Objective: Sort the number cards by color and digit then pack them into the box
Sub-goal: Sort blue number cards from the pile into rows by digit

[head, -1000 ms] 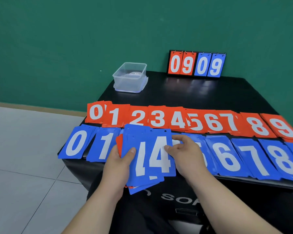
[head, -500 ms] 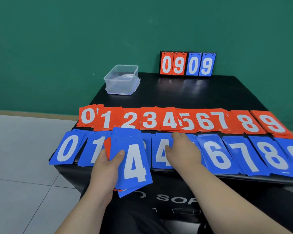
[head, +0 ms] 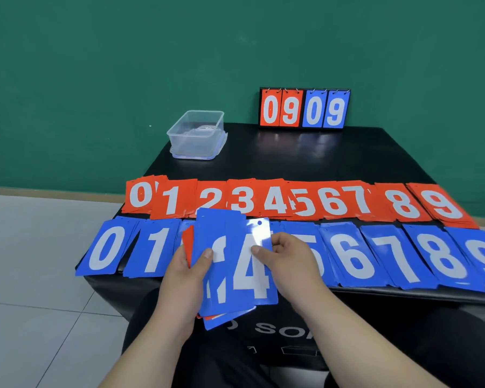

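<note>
Card stack (head: pixel 220 228) — left hand (head: pixel 184 278) gripping, right hand (head: pixel 291 256) pinching top

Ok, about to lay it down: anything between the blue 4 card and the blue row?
Nothing visible does. The right hand pinches the blue 4 card at the blue row, though the held stack hides its pile.

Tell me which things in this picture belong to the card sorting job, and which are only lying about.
For the job: stack of cards held over the lap, blue 4 card being drawn off it, row of red cards, row of blue cards, clear box.
Lying about, probably: scoreboard at the table's back edge.
</note>
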